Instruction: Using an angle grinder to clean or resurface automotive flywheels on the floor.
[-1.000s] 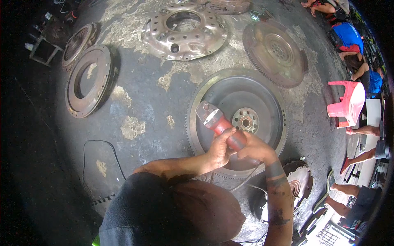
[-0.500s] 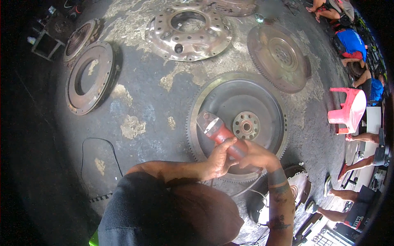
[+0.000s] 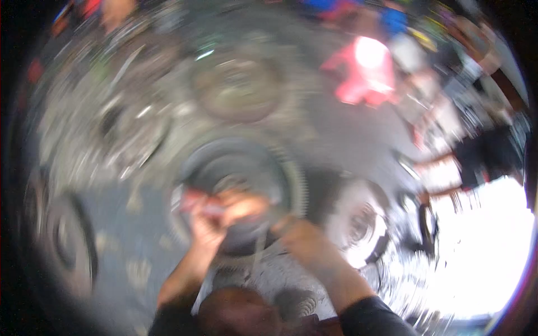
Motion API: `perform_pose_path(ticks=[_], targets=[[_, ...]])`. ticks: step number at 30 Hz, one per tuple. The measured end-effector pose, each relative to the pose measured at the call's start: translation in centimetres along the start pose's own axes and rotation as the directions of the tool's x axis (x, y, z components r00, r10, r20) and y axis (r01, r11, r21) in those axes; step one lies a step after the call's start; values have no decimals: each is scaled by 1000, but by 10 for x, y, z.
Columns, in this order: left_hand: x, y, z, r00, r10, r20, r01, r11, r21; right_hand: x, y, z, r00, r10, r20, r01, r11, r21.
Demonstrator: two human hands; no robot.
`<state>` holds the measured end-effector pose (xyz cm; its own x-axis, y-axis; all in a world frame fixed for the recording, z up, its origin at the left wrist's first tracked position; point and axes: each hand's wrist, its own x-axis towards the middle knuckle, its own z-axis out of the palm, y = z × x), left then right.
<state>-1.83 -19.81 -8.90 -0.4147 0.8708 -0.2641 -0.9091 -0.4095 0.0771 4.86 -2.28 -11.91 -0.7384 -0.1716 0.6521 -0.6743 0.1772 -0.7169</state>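
Motion smears the whole view. Over a toothed flywheel (image 3: 300,187) lying flat on the floor, both hands hold a red angle grinder (image 3: 190,200). My left hand (image 3: 208,224) is wrapped round the body nearer its head. Further back along the body, my right hand (image 3: 244,204) is closed on it too. A pale cord (image 3: 260,243) hangs down beside the right wrist. Blur hides the grinder's head and whether it touches the flywheel.
Beyond lies a second flywheel (image 3: 238,89), with a metal clutch cover (image 3: 131,131) to its left. At the left is a metal ring (image 3: 84,241); at the right, a round metal part (image 3: 358,221). A pink stool (image 3: 364,70) and a person's legs (image 3: 440,165) are farther right.
The view has swung to the right, so the floor parts appear shifted left and the stool sits nearer the middle. Both hands still hold the grinder over the flywheel.
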Motion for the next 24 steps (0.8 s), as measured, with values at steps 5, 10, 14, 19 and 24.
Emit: perform_pose_path(ticks=[5,10,14,19,24], targets=[[7,24,10,962,236,-138,-185,934,304,69,-41,38,528,806,-268,-806,377,-456],[6,15,14,997,62,-38,-45,940,338,63,-89,47,364,851,-378,-925,282,-254],[-33,19,17,972,173,-160,-101,919,381,53,-107,91,376,859,-347,-925,325,-196],[-69,28,26,978,183,-96,-101,828,552,49,-149,110,549,766,-335,-829,549,-103],[-122,58,44,980,195,-45,-123,762,635,13,-153,146,748,586,-311,-512,808,291]])
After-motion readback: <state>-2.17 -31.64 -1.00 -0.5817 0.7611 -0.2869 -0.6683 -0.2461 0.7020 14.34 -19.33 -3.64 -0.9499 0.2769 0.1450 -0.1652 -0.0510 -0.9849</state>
